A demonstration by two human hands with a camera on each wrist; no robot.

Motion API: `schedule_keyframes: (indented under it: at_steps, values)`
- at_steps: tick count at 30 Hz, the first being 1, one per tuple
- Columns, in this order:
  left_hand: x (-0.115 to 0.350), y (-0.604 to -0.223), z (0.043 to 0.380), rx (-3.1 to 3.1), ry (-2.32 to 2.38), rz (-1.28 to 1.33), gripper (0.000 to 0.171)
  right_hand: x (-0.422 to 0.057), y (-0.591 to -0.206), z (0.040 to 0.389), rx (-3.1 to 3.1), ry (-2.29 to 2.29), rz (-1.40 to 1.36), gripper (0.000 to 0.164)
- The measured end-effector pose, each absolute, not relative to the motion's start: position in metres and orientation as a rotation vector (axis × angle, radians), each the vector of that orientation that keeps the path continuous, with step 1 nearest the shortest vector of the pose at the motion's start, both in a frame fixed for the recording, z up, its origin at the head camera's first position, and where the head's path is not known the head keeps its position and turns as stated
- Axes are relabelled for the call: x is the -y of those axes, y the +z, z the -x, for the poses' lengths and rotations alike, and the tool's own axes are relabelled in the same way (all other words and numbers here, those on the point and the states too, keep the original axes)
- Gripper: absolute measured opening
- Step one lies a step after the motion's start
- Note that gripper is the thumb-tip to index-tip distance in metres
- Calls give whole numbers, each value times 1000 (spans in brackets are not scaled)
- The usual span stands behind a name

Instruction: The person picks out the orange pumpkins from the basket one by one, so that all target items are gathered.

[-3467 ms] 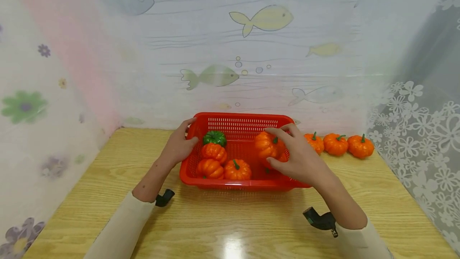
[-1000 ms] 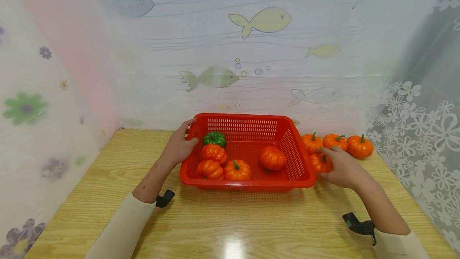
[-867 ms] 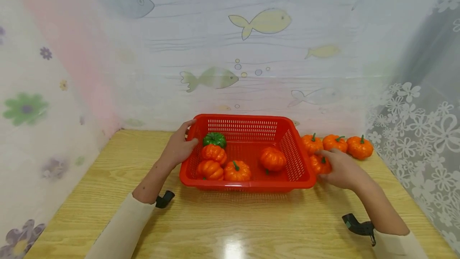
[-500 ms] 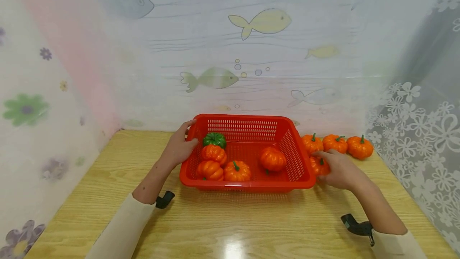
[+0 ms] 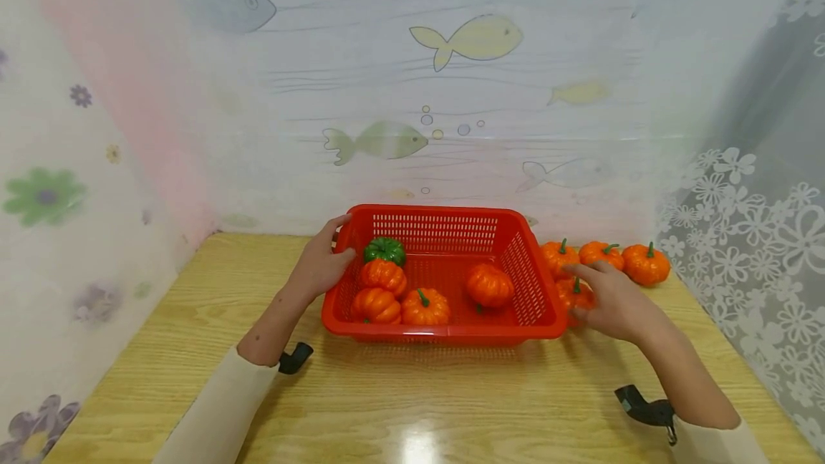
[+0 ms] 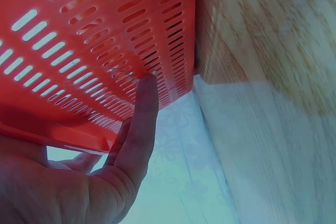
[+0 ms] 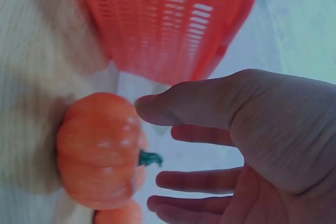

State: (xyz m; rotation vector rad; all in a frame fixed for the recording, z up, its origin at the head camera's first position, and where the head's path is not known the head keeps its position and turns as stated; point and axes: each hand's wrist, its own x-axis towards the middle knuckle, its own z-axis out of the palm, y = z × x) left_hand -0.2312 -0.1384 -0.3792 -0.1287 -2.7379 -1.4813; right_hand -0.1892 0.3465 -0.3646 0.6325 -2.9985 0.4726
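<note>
In the head view, my left hand (image 5: 320, 262) grips the left rim of the red basket (image 5: 445, 331), thumb over the edge. The left wrist view shows its fingers along the slotted outer wall (image 6: 131, 19). Inside the basket sit a green pumpkin (image 5: 384, 250) and several orange ones, such as the pumpkin (image 5: 490, 286) at the right. My right hand (image 5: 615, 303) is beside the basket with its fingers spread around an orange pumpkin (image 7: 100, 150) standing on the table. In the right wrist view the thumb overlaps that pumpkin's upper edge, and the other fingers are apart from it.
Three orange pumpkins, among them the rightmost pumpkin (image 5: 647, 264), stand in a row behind my right hand. The wooden table (image 5: 387, 399) reaches a fish-patterned curtain (image 5: 290, 163) at the back.
My right hand has moved from over the basket, holding an orange pumpkin, to the table on the right, where that pumpkin now stands. Its fingers have loosened. My left hand has stayed put.
</note>
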Motion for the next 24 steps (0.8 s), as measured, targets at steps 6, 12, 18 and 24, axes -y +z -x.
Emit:
schedule_keyframes:
  at_steps: [6,12,18,24]
  values:
    - [138,-379,231,2740,-1487,117,66,-340,-355,180,2891,461,-650,53]
    - [137,-379,232,2741,-1489,116,67,-330,-348,174,2823,470,-645,49]
    - [138,-378,230,2739,-1488,113,66,-320,-343,171,2757,497,-671,49]
    - [137,-379,231,2734,-1495,124,66,-311,-341,172,2766,502,-720,51]
